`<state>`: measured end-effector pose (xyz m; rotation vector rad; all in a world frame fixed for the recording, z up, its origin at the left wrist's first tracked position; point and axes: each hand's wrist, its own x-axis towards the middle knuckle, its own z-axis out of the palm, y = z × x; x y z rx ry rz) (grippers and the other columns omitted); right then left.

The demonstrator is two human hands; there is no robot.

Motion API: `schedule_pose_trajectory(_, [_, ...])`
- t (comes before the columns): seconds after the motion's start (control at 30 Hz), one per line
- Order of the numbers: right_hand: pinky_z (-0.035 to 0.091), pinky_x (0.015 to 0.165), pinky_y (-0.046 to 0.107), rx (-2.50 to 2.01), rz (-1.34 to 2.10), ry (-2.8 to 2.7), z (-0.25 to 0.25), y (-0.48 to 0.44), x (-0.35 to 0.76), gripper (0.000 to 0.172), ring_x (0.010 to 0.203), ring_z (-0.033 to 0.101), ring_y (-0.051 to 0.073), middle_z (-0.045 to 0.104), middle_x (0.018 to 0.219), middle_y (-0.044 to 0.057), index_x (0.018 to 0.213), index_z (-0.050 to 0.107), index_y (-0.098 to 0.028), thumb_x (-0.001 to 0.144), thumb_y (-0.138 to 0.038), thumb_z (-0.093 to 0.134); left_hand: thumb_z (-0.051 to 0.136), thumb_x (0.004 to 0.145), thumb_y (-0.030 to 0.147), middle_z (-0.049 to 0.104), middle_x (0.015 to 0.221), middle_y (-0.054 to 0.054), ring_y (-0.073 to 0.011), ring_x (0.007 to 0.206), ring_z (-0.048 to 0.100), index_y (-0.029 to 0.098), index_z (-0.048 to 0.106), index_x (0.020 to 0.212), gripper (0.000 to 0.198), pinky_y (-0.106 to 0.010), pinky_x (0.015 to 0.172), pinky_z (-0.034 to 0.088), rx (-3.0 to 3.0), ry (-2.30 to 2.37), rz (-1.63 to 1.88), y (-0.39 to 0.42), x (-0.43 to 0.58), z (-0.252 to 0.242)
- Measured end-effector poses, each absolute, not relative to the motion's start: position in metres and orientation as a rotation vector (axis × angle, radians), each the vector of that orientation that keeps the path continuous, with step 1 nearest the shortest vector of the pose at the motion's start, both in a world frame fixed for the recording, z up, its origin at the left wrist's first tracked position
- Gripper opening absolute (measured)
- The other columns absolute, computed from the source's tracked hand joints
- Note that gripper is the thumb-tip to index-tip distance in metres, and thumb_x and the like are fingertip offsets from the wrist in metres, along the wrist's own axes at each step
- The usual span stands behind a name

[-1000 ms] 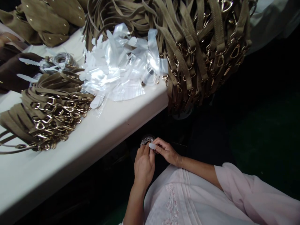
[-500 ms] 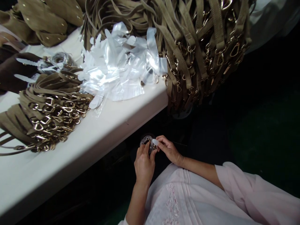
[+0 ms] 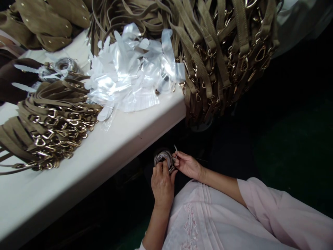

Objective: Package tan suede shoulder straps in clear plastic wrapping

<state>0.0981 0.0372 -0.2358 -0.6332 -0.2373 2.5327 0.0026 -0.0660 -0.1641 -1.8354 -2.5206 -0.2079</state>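
Note:
Below the table edge, over my lap, my left hand (image 3: 163,182) grips a rolled strap wrapped in clear plastic (image 3: 163,155), its fingertips inside the ring of the roll. Shiny wrapping shows around the rim; some metal glints near the thumb. On the roll's right side, my right hand (image 3: 189,166) pinches a thin, pale plastic strip (image 3: 176,151) between thumb and fingers. The strip's free end curves upward from the fingertips. Where the strip meets the roll is too small to make out.
A white table (image 3: 125,139) slants across the view. It bears clear plastic strips (image 3: 130,76), a bundle of olive straps with gold clasps (image 3: 52,128), wrapped rolls (image 3: 65,66) and olive pieces with gold studs (image 3: 49,21). More straps (image 3: 221,52) hang over its right end.
The pale strip has turned from lying flat across the roll to standing up at its right side. My left hand has shifted slightly, fingers further into the roll.

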Motion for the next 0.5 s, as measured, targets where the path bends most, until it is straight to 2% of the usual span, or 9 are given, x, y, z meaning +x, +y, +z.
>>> schedule_pose_trajectory(0.17, [0.049,0.061,0.022,-0.659,2.528,-0.138,-0.242,0.043,0.099,0.016,0.061,0.049,0.008,0.058,0.081,0.0,0.085,0.061,-0.017,0.085,-0.03,0.071,0.052,0.093,0.019,0.063,0.117,-0.017,-0.0303,0.099,0.057,0.01,0.055,0.129,0.037,-0.039,0.084,0.048,-1.821,-2.462,-0.185,-0.072,-0.004,-0.168])
schedule_pose_trajectory(0.37, [0.045,0.061,0.02,-0.721,2.524,-0.243,-0.236,0.048,0.096,0.029,0.064,0.047,0.007,0.056,0.076,-0.001,0.084,0.066,-0.014,0.074,-0.035,0.083,0.056,0.093,0.03,0.065,0.111,-0.014,-0.0291,0.097,0.059,0.011,0.055,0.126,0.038,-0.038,0.084,0.048,-1.881,-2.461,-0.276,-0.072,-0.01,-0.167])
schedule_pose_trajectory(0.5, [0.035,0.053,0.019,-0.734,2.591,-0.453,-0.225,0.049,0.096,0.032,0.06,0.043,0.006,0.054,0.068,-0.001,0.078,0.068,-0.01,0.066,-0.031,0.088,0.059,0.091,0.03,0.063,0.114,-0.015,-0.0297,0.098,0.057,0.011,0.053,0.129,0.042,-0.04,0.085,0.049,-1.912,-2.491,-0.339,-0.074,-0.01,-0.163])
